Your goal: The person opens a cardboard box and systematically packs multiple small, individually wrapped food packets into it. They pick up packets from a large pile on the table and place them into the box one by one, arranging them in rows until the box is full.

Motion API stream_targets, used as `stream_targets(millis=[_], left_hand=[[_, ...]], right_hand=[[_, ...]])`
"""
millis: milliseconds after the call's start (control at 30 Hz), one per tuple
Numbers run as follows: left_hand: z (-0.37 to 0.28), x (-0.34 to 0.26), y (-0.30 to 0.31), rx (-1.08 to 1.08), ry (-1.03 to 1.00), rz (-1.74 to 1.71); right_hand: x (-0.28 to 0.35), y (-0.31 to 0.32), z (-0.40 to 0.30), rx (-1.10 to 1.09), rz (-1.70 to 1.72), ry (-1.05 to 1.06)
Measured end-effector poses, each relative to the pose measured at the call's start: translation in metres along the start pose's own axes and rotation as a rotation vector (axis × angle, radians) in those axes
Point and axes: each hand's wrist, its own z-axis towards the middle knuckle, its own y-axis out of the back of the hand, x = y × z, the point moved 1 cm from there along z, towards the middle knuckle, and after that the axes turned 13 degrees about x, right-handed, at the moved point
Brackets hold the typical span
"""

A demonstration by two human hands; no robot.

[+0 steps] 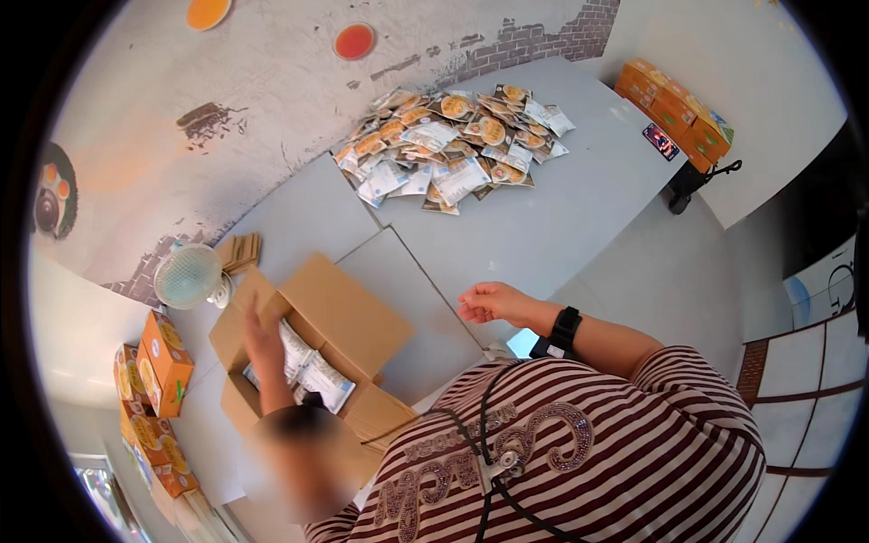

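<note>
An open cardboard carton (343,319) stands on the grey table with its flaps spread outward. Inside it lie several white printed pouches (326,381). My left hand (265,346) is over the carton's left part, fingers extended and slightly blurred, with nothing seen in it. My right hand (492,303) hovers above the table to the right of the carton, its fingers loosely curled and apart, holding nothing visible. Further back, against the wall, a heap of flat sealed food pouches (455,146) is spread; some show a printed bowl, others their white backs.
A small round fan (188,276) and folded cardboard pieces (240,252) stand behind the carton. Orange printed boxes (163,363) line the table's left edge. More orange boxes (672,108) are stacked beyond the right end, near a phone (660,142) with a lit screen.
</note>
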Motion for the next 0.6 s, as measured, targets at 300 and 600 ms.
stream_targets(millis=[300,600], left_hand=[[0.010,-0.339,0.066,-0.050,-1.037,0.129],[0.085,-0.406,-0.030,0.025,-1.093,0.388]], right_hand=[[0.028,0.056,-0.007,-0.039,0.089,0.010],[0.051,0.176,-0.015,-0.231,0.135,0.128]])
